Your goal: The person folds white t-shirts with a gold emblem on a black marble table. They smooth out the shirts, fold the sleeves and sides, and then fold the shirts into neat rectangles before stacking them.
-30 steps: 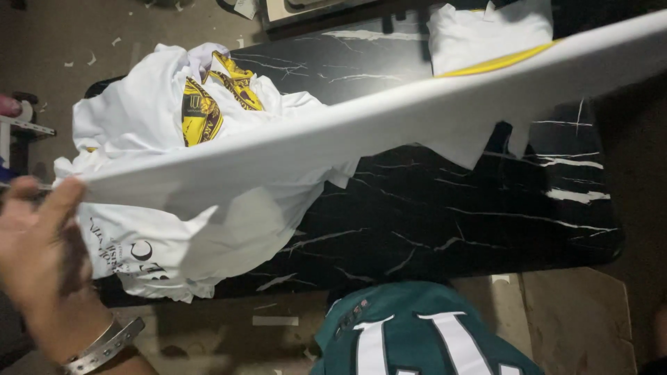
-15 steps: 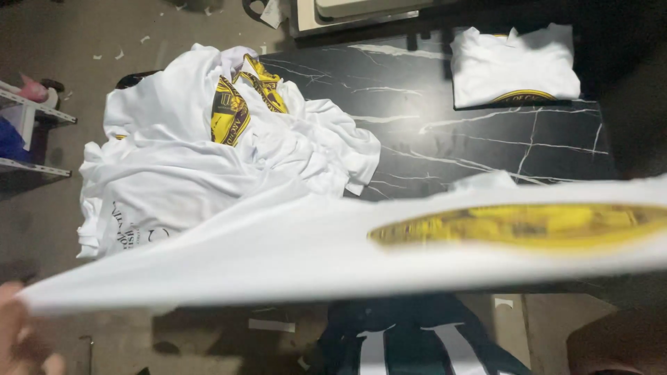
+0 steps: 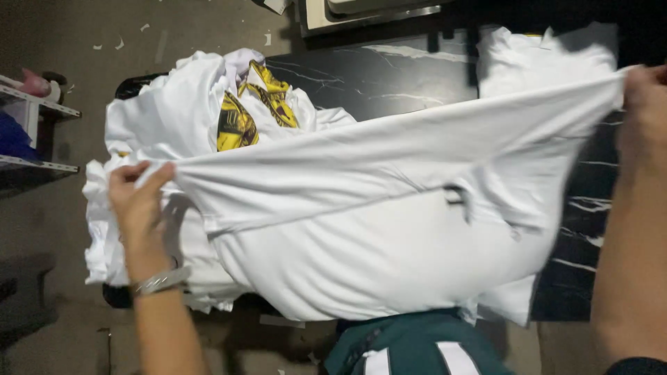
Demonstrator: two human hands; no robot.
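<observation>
— Black marble-look tabletop (image 3: 389, 76) with white veins is lying under everything; what's sitting on it?

— On its left end, a heap of white shirts (image 3: 201, 118) is piling up, and one of them is showing a yellow and black print (image 3: 240, 114). At the far right corner, a folded stack of white shirts (image 3: 535, 59) is resting, partly hidden behind the cloth I'm holding.

— And what are you holding?

— I'm stretching a white shirt (image 3: 375, 229) above the table, between both hands. My left hand (image 3: 139, 201) is pinching one end of it, fingers closed on the fabric, just in front of the heap; a silver bracelet (image 3: 161, 281) is circling that wrist. My right hand (image 3: 643, 104) is gripping the other end up at the right edge of the view, fingers closed on the cloth too.

— How is the shirt hanging?

— It's running taut along the top edge from hand to hand, sloping up toward the right, and its body is sagging down toward me, covering much of the table's near side.

— Anything else around?

— A grey floor (image 3: 76, 48) with scraps of paper is showing at the left, beside a shelf (image 3: 28, 125), and my green garment with white marks (image 3: 410, 347) is filling the bottom edge.
</observation>
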